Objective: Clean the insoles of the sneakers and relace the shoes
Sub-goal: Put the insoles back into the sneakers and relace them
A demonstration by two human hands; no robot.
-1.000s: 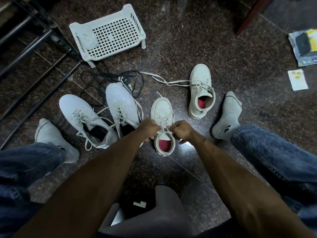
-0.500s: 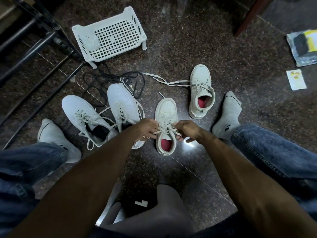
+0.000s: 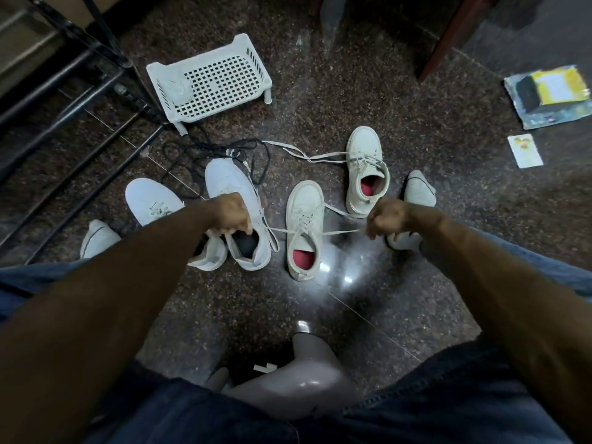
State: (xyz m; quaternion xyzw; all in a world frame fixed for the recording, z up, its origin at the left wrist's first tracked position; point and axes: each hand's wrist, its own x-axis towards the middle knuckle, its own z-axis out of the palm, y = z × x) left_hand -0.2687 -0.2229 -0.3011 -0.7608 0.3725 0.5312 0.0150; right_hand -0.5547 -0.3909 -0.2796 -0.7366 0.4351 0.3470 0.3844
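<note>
Four sneakers: lay on the dark speckled stone floor (image 3: pixel 320 91) between the person's spread legs, with bare polished floor open nearer the body
Edges: a black metal frame (image 3: pixel 80 91) bordered the far left; a wooden leg (image 3: pixel 448 36) stood at far right
Cream sneaker (image 3: pixel 304 229): sat in the middle, toe pointing away, red insole (image 3: pixel 303 259) showing in its opening – laces crossed over the tongue
Lace ends (image 3: pixel 341 232): ran out taut to both sides from the top eyelets
Left hand (image 3: pixel 232 214): was fisted on the left lace end, over a white sneaker (image 3: pixel 237 213) with a dark interior
Right hand (image 3: pixel 386 217): was fisted on the right lace end, just in front of a grey sock (image 3: pixel 416 193)
Second cream sneaker (image 3: pixel 366 174): stood beyond to the right, red-lined, its long lace trailing left across the floor
Far-left white sneaker (image 3: pixel 150 200): was partly hidden by the left forearm
Textures: smooth leather-like uppers, flat woven laces, glossy floor with glare spots
White plastic basket (image 3: pixel 211 81): perforated – sat well beyond the shoes, above a tangle of black cord (image 3: pixel 208 149)
</note>
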